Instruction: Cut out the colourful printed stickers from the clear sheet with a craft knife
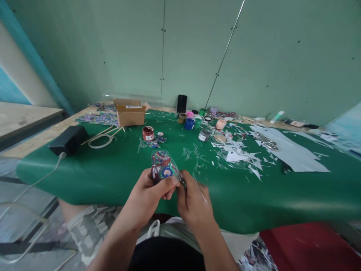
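My left hand (153, 195) grips a flat multicoloured piece (163, 165), its thumb pressed on the lower front. Swirls of red, blue, green and white cover the piece, and clear film sticks out around its edge. Against the piece's lower right edge, my right hand (196, 203) is closed. A narrow dark thing shows between its fingers, mostly hidden, so I cannot tell what it is. A clear strip of film lies along the right hand. Both hands are above the front of the green mat (113, 180).
Farther back stand a red paint jar (148, 133), a blue jar (190, 124), a grey jar (204, 134) and a cardboard box (131, 114). Scissors (265, 141) lie on white paper (293, 150) at right, near scattered scraps (239, 156). A black power adapter (69, 139) sits left.
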The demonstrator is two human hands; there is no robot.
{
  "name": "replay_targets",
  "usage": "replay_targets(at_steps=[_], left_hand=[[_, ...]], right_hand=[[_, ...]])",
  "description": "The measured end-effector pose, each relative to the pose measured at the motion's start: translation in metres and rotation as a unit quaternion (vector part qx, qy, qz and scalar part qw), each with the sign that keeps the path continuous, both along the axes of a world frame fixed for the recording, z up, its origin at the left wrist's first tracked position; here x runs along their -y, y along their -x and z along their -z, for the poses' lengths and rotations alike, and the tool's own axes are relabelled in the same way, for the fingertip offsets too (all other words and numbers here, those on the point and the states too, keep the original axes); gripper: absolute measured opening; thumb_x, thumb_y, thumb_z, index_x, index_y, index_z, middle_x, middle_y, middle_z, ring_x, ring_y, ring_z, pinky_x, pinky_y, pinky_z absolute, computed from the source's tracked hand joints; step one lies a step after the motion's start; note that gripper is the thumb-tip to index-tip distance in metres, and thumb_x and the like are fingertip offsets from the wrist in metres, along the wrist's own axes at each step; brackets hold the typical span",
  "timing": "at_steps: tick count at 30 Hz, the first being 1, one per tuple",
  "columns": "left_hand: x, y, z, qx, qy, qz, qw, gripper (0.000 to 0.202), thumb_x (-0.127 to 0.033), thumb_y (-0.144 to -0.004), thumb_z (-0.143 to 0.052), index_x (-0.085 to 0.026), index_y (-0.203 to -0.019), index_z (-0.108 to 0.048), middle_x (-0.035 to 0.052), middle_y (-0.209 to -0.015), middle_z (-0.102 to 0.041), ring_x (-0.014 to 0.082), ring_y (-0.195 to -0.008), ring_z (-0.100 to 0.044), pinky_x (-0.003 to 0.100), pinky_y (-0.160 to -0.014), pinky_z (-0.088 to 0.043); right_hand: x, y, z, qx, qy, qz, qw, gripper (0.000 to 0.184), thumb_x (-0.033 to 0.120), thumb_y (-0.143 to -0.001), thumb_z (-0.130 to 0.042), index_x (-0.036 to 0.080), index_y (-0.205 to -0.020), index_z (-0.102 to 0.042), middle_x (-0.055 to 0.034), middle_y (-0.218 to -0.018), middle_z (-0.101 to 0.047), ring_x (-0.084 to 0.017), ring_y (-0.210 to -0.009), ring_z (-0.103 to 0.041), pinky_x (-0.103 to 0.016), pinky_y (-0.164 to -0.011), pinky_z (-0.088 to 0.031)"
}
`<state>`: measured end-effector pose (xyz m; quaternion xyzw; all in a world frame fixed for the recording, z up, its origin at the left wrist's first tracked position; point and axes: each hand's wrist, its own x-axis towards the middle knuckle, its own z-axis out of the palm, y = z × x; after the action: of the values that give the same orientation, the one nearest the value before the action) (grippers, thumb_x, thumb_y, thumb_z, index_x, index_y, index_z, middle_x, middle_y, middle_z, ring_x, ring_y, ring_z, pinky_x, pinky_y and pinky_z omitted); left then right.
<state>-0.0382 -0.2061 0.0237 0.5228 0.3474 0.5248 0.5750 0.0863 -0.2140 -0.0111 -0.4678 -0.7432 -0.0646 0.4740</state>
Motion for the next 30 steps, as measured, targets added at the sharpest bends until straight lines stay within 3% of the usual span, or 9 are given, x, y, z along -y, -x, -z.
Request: replay_targets(at_steps=[9,18,25,30], left_hand=[[0.003,0.003,-0.008,-0.085,-0.048,0.004,0.995,0.032,-0.025,-0.075,-0.063,-0.018,-0.049,-0.047,-0.0038,-0.048,-0.045,0.0088,-0.048,-0.039,0.022,-0.048,-0.035],[0.007,-0.004,-0.004,-0.023,-0.021,-0.02,0.999,0.036,-0.028,-0.081,-0.059,-0.019,-0.049,-0.047,-0.0029,-0.048,-0.045,0.0098,-0.049,-0.04,0.023,-0.05,-0.036],[0.011,-0.002,-0.006,-0.073,-0.042,-0.036,0.996,0.038,-0.029,-0.084,-0.054,-0.02,-0.049,-0.043,-0.0037,-0.045,-0.041,0.0089,-0.045,-0.036,0.024,-0.046,-0.03],[0.008,-0.001,-0.003,-0.112,-0.07,-0.046,0.99,0.039,-0.029,-0.087,-0.052,-0.02,-0.05,-0.042,-0.0034,-0.047,-0.042,0.0092,-0.047,-0.038,0.024,-0.047,-0.03]], right_hand=[[0.002,0.001,-0.001,-0.023,-0.003,-0.006,1.0,0.024,0.011,-0.086,-0.036,0.019,-0.092,-0.058,-0.0012,-0.06,-0.067,-0.017,-0.05,-0.065,-0.024,-0.045,-0.044],[0.003,0.002,-0.006,-0.079,0.057,-0.041,0.994,0.022,0.013,-0.088,-0.037,0.021,-0.088,-0.057,0.0019,-0.055,-0.064,-0.014,-0.046,-0.062,-0.02,-0.046,-0.044],[0.002,-0.001,0.0,-0.065,0.054,-0.054,0.995,0.024,0.015,-0.09,-0.038,0.021,-0.098,-0.06,-0.0006,-0.062,-0.067,-0.017,-0.053,-0.065,-0.023,-0.051,-0.048],[0.002,0.003,-0.002,-0.068,0.069,-0.039,0.995,0.023,0.015,-0.089,-0.037,0.021,-0.09,-0.059,0.0003,-0.057,-0.065,-0.017,-0.048,-0.063,-0.023,-0.046,-0.044]])
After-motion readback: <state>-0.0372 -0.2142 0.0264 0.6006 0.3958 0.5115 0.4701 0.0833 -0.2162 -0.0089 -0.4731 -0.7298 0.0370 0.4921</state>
